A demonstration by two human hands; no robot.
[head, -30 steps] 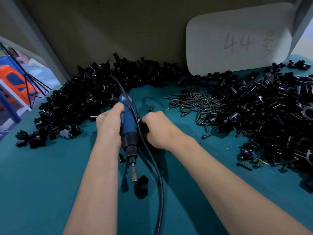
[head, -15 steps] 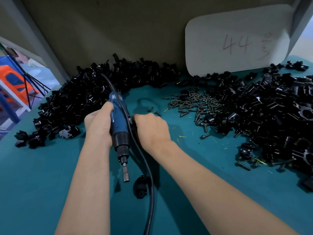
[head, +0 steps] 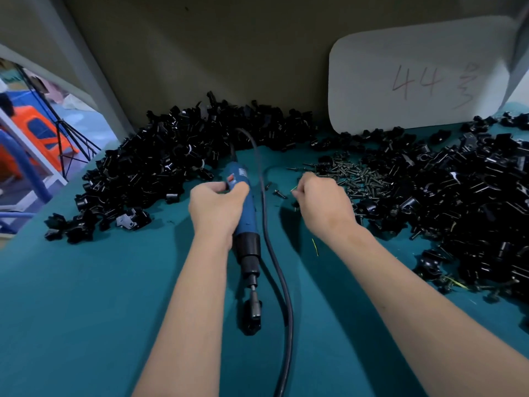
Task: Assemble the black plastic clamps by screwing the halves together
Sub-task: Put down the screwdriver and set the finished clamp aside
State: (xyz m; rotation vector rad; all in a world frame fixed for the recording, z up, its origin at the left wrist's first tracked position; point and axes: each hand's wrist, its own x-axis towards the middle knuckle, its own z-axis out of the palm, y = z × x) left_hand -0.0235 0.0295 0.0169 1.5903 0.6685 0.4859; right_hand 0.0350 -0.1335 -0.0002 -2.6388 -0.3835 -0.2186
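Left hand (head: 215, 207) grips blue electric screwdriver (head: 242, 207), bit pointing back over a lone clamp piece (head: 252, 318) on the teal table (head: 86, 296). Right hand (head: 323, 204) sits curled at the screw pile (head: 355, 179), fingers hidden, cannot tell if it holds one. Looks like screw fetching; next needs clamp halves from the right-side heap (head: 463, 196)

Both bare forearms reach toward twelve o'clock. The left hand (head: 216, 206) has its fingers curled in a grip round a tool; the right hand (head: 323, 203), at three o'clock of it, is curled knuckles-up.
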